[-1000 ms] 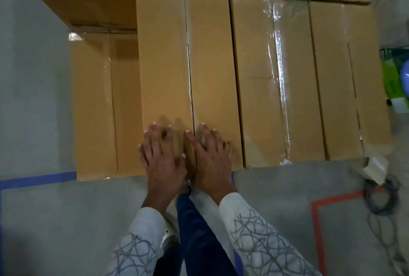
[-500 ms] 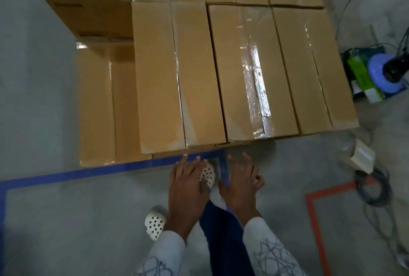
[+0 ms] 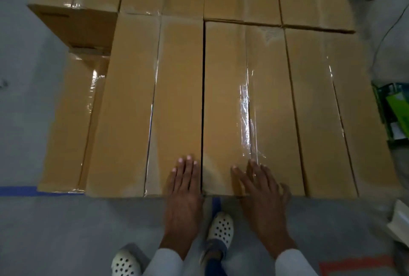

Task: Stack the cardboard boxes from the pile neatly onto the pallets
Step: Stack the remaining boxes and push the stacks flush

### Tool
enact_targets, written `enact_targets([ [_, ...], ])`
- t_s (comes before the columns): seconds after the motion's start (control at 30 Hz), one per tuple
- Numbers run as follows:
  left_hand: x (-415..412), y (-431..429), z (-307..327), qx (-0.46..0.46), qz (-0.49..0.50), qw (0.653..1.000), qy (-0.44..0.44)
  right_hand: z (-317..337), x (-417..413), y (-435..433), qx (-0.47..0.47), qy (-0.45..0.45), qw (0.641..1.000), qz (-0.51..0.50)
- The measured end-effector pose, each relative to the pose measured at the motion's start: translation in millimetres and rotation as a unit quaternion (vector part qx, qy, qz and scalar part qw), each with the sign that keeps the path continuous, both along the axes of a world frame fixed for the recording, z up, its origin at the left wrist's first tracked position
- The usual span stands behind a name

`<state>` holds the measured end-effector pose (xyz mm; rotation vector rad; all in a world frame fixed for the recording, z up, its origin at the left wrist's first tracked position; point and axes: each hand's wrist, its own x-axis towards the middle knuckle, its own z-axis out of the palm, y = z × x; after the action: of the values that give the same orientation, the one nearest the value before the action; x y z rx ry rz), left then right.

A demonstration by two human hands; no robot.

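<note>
left hand [image 3: 183,189] and right hand [image 3: 261,189] are laid flat, fingers spread, nothing gripped, on two neighbouring cardboard boxes [image 3: 177,98].

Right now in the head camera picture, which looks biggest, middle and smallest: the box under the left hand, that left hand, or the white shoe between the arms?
1. Box, by far the largest.
2. Left hand.
3. White shoe, though the hand is nearer the camera, so their real sizes stay unsure.
</note>
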<state>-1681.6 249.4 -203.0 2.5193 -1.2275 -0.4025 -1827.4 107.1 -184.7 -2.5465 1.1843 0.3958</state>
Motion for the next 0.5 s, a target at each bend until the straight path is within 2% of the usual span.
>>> enact_targets([
  [0.13, 2, -7, 0, 0.029, -0.008, 0.999, 0.016, -3, -4, -15, -0.001, -0.019, 0.999, 0.038],
  [0.5, 26, -5, 8, 0.083, -0.080, 0.993, -0.040, -7, 7, -26, -0.024, -0.028, 0.993, 0.110],
])
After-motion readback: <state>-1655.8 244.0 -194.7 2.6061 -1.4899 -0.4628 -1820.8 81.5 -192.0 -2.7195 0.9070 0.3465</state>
